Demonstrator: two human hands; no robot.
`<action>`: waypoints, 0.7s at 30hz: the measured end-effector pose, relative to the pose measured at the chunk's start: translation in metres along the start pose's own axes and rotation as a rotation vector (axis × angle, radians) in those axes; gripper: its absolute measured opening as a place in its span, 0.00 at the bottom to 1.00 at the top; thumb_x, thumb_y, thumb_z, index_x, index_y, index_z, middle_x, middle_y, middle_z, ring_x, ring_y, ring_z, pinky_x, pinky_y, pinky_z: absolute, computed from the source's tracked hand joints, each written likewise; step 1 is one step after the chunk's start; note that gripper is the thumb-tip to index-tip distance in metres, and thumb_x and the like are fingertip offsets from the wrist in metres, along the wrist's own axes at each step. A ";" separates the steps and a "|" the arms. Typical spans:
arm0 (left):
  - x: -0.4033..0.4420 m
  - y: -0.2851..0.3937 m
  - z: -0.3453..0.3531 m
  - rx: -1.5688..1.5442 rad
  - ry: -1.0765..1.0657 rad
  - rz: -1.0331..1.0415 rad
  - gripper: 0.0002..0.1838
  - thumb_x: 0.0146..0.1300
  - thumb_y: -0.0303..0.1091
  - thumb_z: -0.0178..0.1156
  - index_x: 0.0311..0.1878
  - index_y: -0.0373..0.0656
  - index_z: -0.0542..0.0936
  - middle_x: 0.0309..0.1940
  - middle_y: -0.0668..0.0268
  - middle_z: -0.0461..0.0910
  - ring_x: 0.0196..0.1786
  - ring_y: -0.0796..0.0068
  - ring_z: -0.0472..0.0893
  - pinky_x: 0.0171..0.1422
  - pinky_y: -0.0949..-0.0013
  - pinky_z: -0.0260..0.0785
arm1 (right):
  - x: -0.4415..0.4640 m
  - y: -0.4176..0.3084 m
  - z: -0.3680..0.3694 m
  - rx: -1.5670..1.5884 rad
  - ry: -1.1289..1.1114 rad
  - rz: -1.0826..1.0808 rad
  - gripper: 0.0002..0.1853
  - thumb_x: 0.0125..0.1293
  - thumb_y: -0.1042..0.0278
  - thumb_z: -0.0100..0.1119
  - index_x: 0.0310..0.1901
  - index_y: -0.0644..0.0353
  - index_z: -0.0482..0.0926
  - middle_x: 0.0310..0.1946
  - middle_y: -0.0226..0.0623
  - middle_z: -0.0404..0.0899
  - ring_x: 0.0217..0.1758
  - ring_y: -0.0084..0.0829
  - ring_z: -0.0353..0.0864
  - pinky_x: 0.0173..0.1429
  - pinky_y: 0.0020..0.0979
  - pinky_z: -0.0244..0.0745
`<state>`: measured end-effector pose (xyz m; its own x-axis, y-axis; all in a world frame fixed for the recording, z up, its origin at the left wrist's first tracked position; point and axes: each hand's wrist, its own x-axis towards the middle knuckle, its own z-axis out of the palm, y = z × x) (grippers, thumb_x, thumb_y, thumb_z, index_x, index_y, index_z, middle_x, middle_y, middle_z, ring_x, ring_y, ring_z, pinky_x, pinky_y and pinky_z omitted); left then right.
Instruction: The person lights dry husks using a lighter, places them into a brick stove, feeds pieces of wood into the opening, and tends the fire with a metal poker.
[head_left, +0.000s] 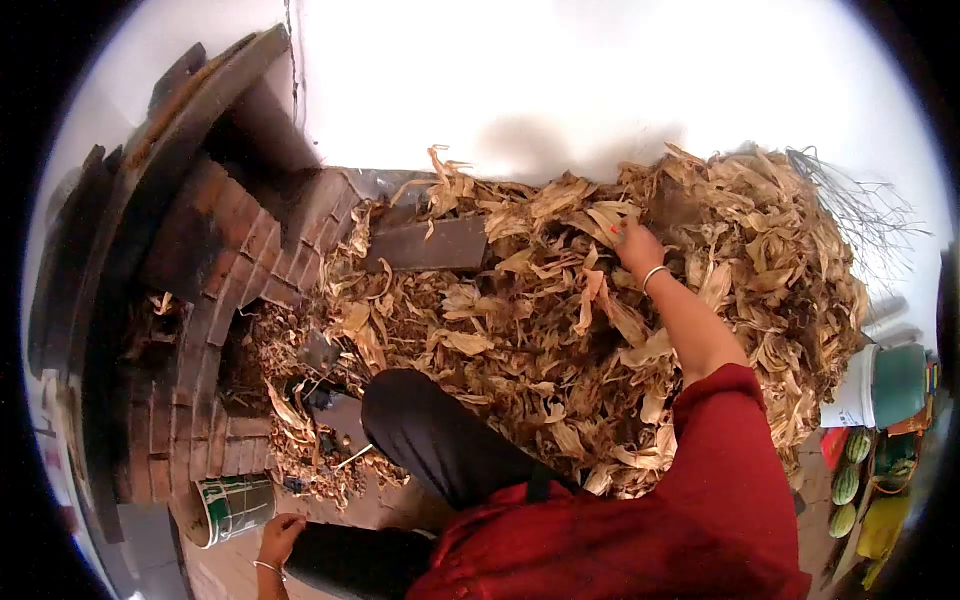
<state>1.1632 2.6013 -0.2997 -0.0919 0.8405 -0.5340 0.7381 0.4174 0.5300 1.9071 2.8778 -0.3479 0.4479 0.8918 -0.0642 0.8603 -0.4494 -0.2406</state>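
Note:
A big heap of dry corn husks (560, 330) spreads out in front of me against the white wall. My right hand (638, 248) reaches into the upper part of the heap, its fingers closed on a pale husk (607, 215). A small red spot shows at the fingertips. Low on the left, my left hand (282, 535) is beside my knee, its fingers curled together with nothing visible in them. A bracelet circles each wrist.
A brick stove (215, 300) stands on the left, with a green-and-white bucket (235, 508) below it. A dark board (428, 245) lies on the husks. Thin twigs (860, 205) lean at the right, above a white bucket (850, 390) and several striped melons (846, 485).

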 end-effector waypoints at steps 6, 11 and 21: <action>-0.013 0.016 -0.001 0.025 0.045 -0.068 0.14 0.55 0.37 0.64 0.38 0.34 0.82 0.31 0.60 0.82 0.36 0.74 0.80 0.44 0.72 0.71 | 0.002 -0.012 -0.032 0.075 0.156 -0.202 0.20 0.58 0.71 0.57 0.53 0.56 0.70 0.44 0.45 0.78 0.43 0.45 0.79 0.42 0.44 0.75; -0.024 0.045 -0.002 0.002 0.046 -0.115 0.16 0.54 0.38 0.64 0.37 0.33 0.82 0.30 0.61 0.81 0.33 0.74 0.79 0.42 0.72 0.71 | 0.012 -0.006 -0.031 0.139 0.195 -0.356 0.22 0.55 0.73 0.57 0.54 0.53 0.71 0.46 0.44 0.77 0.44 0.44 0.79 0.43 0.43 0.74; -0.056 0.087 0.004 0.059 0.134 0.002 0.16 0.54 0.39 0.63 0.37 0.32 0.81 0.30 0.57 0.82 0.36 0.70 0.80 0.44 0.70 0.71 | 0.039 0.006 0.018 0.054 -0.070 -0.398 0.25 0.59 0.67 0.60 0.60 0.53 0.69 0.59 0.42 0.69 0.52 0.42 0.77 0.52 0.42 0.74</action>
<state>1.2350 2.5889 -0.2265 -0.1761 0.8816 -0.4379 0.7758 0.3981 0.4896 1.9259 2.9108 -0.3693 0.0633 0.9978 -0.0212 0.9482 -0.0667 -0.3106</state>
